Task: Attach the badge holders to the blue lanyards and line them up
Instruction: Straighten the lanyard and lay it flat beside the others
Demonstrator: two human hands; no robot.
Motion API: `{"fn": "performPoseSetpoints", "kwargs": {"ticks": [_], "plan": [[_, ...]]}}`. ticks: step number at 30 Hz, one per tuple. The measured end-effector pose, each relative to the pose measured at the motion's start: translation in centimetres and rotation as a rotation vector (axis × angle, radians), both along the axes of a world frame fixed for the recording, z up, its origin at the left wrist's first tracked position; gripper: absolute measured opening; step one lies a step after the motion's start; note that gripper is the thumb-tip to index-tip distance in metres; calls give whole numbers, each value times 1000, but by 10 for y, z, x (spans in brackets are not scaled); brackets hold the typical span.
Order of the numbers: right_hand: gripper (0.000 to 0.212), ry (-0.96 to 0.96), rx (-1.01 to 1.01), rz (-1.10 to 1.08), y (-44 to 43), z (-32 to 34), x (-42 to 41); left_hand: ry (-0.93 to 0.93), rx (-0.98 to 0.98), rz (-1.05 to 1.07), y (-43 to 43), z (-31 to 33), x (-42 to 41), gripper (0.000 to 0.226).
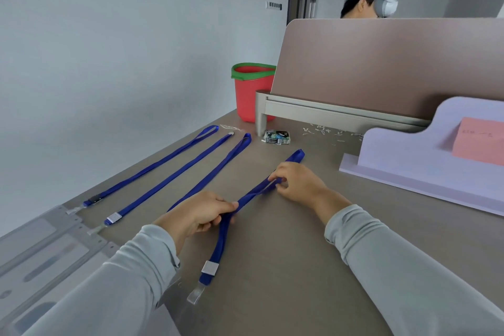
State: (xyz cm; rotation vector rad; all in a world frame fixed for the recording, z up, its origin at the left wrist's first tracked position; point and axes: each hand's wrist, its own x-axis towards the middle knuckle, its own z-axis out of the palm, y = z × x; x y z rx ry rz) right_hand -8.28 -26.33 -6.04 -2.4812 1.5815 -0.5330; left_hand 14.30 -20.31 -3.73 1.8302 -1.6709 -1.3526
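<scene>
Past grey sleeves (109, 281), the left hand (201, 213) and right hand (298, 183) each pinch the blue lanyard (222, 240) between them.

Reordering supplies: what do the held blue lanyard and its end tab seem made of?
The blue lanyard looks like matte woven fabric ribbon: it twists and sags limply. Its end tab seems clear, glossy plastic: the table shows through.

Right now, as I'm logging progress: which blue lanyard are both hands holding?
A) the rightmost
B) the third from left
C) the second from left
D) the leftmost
A: the left hand and the right hand both pinch the strap of the rightmost lanyard.
</scene>
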Motion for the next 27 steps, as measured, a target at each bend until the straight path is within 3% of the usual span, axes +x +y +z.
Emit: {"fn": "performPoseSetpoints", "kwargs": {"ticks": [5,19,23,27], "plan": [[28,108,-21,-14,-8,-1,13,36,29,15,1,3,-1,24],[35,35,-27,137,2,-1,28,34,-54,17,4,-1,-1,23],[31,99,-92,81,0,0,37,40,-53,26,4,-1,-1,24],[21,18,-202,-15,-1,0,40,26,-35,29,5,1,-2,23]]}}
